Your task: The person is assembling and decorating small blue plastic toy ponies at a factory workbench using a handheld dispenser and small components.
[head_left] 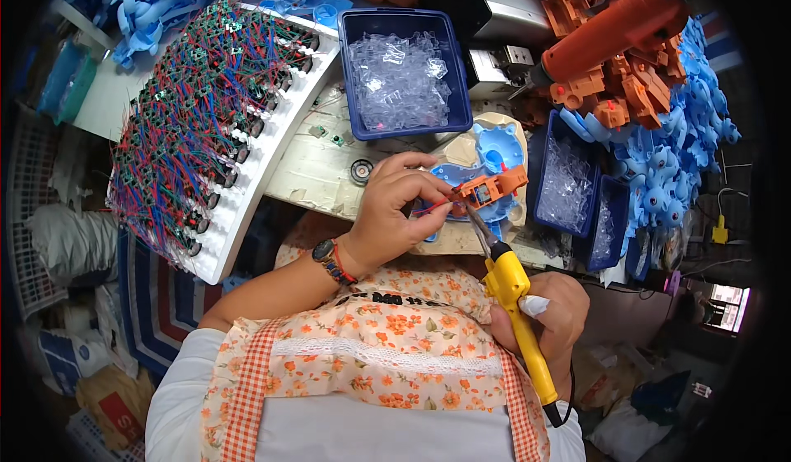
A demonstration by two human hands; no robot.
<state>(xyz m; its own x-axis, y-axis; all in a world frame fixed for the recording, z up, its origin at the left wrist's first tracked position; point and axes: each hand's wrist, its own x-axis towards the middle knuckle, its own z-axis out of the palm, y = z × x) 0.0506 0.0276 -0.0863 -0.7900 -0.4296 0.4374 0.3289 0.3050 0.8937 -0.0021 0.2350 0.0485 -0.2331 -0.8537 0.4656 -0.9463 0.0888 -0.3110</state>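
Observation:
My right hand [554,309] is wrapped round a yellow soldering iron [521,318], with a white wrap on one finger. The iron's tip reaches up to an orange plastic part [493,187]. My left hand [397,205], with a watch and a red band at the wrist, pinches thin coloured wires [427,210] at that part's left end. Beneath the orange part lies a light-blue animal-shaped plastic shell [499,147], resting in a pale holder [517,216]. The exact spot where tip and wires meet is too small to make out.
Left stands a white foam tray [247,206] heaped with wired circuit boards. A navy bin [405,135] holds clear plastic pieces; smaller navy bins [540,202] sit right. An orange power screwdriver [614,33] hangs over orange parts [647,91]. A round speaker [361,171] lies near my left hand.

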